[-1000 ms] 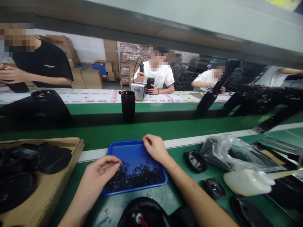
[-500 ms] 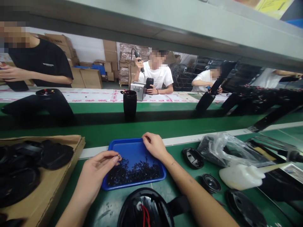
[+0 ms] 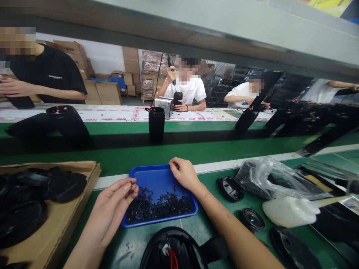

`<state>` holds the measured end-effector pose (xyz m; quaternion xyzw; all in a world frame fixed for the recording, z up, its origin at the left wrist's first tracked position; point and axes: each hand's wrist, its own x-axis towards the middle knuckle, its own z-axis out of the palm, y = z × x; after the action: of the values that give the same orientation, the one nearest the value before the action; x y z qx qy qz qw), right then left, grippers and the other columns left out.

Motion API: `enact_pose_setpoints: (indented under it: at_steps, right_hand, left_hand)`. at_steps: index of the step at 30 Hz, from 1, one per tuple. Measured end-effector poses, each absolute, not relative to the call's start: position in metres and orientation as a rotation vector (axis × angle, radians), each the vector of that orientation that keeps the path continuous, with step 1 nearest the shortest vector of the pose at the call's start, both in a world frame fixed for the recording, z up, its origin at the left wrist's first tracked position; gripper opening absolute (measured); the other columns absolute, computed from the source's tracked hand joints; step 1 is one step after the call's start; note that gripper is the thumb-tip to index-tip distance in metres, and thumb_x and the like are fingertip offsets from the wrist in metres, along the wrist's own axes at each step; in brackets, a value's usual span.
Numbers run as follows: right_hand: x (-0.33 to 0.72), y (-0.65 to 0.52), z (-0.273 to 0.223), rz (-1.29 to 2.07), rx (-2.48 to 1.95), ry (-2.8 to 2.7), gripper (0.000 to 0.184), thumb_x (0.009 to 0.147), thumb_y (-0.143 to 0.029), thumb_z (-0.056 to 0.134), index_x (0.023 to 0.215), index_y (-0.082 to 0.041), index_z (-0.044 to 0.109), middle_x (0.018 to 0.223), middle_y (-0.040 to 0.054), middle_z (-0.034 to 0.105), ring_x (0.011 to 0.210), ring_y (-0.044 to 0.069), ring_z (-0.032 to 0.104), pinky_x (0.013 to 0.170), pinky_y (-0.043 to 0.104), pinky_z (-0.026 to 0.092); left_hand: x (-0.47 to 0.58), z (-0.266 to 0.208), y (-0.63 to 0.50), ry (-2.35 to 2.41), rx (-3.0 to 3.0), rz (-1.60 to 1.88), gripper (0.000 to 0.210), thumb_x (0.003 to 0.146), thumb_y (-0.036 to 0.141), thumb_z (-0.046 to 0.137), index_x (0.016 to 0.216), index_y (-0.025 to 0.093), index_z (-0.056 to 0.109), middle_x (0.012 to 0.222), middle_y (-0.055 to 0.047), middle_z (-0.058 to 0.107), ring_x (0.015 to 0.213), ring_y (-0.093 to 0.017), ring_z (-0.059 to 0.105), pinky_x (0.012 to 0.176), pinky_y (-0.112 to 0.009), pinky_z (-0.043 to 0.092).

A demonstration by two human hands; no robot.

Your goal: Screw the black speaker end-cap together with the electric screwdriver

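Our left hand (image 3: 117, 200) has drawn back a little from the blue tray (image 3: 161, 173), pinching a small screw (image 3: 131, 184) over its near-left edge. Our right hand (image 3: 183, 173) rests curled on the far rim. The cardboard box (image 3: 56, 228) stands close on the left; the desk (image 3: 193, 224) in front is crowded.

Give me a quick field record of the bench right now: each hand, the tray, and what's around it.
left hand: fingertips pinch a small dark screw at the tray's left edge
right hand: rests on the tray's far rim, fingers curled
blue tray: on the green bench, holds a heap of black screws
cardboard box: left of tray, holds black round parts
speaker driver: right of tray
white bottle: lying on its side, far right
plastic bag: behind the bottle
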<state>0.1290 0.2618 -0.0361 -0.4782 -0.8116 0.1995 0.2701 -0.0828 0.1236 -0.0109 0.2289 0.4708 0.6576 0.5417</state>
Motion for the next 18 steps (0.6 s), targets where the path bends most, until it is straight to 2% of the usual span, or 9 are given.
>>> enact_pose_setpoints:
  at_steps: [7, 12, 18]
  right_hand:
    - [0.1299, 0.2614, -0.0371, 0.534, -1.284, -2.191, 0.022, 0.103, -0.032, 0.059, 0.096, -0.012, 0.065, 0.089, 0.0031, 0.065, 0.082, 0.015, 0.065, 0.083, 0.035, 0.058]
    - [0.1302, 0.2623, -0.0375, 0.529, -1.283, -2.2, 0.022, 0.103, -0.032, 0.06, 0.096, -0.012, 0.065, 0.09, 0.0032, 0.065, 0.083, 0.015, 0.065, 0.083, 0.035, 0.058]
    - [0.1293, 0.2623, -0.0365, 0.522, -1.287, -2.199, 0.022, 0.103, -0.032, 0.059, 0.096, -0.012, 0.065, 0.09, 0.0033, 0.066, 0.083, 0.015, 0.065, 0.083, 0.035, 0.058]
  left_hand:
    - [-0.0825, -0.0103, 0.1255, 1.099, 0.479, 1.583, 0.043, 0.044, 0.033, 0.102, 0.074, 0.014, 0.079, 0.073, -0.008, 0.072, 0.074, -0.015, 0.068, 0.071, -0.019, 0.061]
    - [-0.0829, -0.0112, 0.1237, 1.074, 0.5, 1.582, 0.04, 0.047, 0.03, 0.102, 0.075, 0.014, 0.079, 0.075, -0.008, 0.073, 0.076, -0.016, 0.068, 0.072, -0.019, 0.061]
    - [-0.0813, -0.0065, 0.1219, 1.049, 0.517, 1.611, 0.04, 0.053, 0.035, 0.1, 0.076, 0.011, 0.079, 0.076, -0.009, 0.07, 0.075, -0.016, 0.065, 0.069, -0.021, 0.062]
